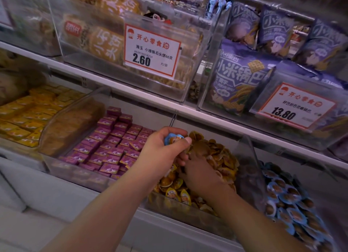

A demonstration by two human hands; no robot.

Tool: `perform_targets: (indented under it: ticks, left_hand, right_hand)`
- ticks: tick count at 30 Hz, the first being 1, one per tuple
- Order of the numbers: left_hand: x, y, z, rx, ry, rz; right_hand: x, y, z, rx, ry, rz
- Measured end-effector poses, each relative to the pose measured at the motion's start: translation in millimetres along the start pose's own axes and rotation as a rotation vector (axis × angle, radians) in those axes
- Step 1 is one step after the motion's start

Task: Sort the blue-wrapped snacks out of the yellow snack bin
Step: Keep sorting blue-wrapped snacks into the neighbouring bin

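A clear bin [180, 211] on the lower shelf holds a heap of yellow-wrapped snacks [218, 155]. My left hand [162, 151] hovers over its left side, fingers curled round one or more blue-wrapped snacks [173, 138] that peek out between thumb and fingers. My right hand [201, 174] reaches into the yellow heap, its fingers buried among the wrappers, so I cannot see whether it holds anything. Right of this bin, another bin [250, 178] is filled with blue-wrapped snacks [290, 199].
Left of the yellow bin sits a bin of purple packets [111, 144], and further left one of yellow packets [28, 116]. The shelf above [188, 110] carries bins of orange bags and purple bags [243, 76] with price cards.
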State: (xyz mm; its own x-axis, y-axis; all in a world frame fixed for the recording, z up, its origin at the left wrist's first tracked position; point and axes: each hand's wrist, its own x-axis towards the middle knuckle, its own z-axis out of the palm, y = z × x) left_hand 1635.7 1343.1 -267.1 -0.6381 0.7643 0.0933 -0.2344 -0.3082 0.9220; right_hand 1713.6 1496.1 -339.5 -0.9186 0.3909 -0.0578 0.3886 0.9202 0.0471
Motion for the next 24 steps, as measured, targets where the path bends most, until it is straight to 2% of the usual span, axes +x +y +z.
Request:
perform_targets:
  ticks: [10,19,21,24]
  left_hand:
    - [-0.5,-8.1,-0.6,0.118,-0.015,0.013]
    - [0.8,-9.9,-0.9,0.127,-0.005,0.004]
    - [2.0,-10.6,-1.7,0.134,-0.006,0.004]
    - [2.6,-12.8,-2.3,0.145,0.011,0.022]
  right_hand:
    - [-12.6,-1.2,-4.5,0.287,0.090,0.007]
    - [-11.2,-5.3,-0.5,0.527,0.195,0.075]
    - [-11.3,-5.9,-4.0,0.681,0.269,0.155]
    - [-15.8,0.5,-23.9,0.921,0.485,0.355]
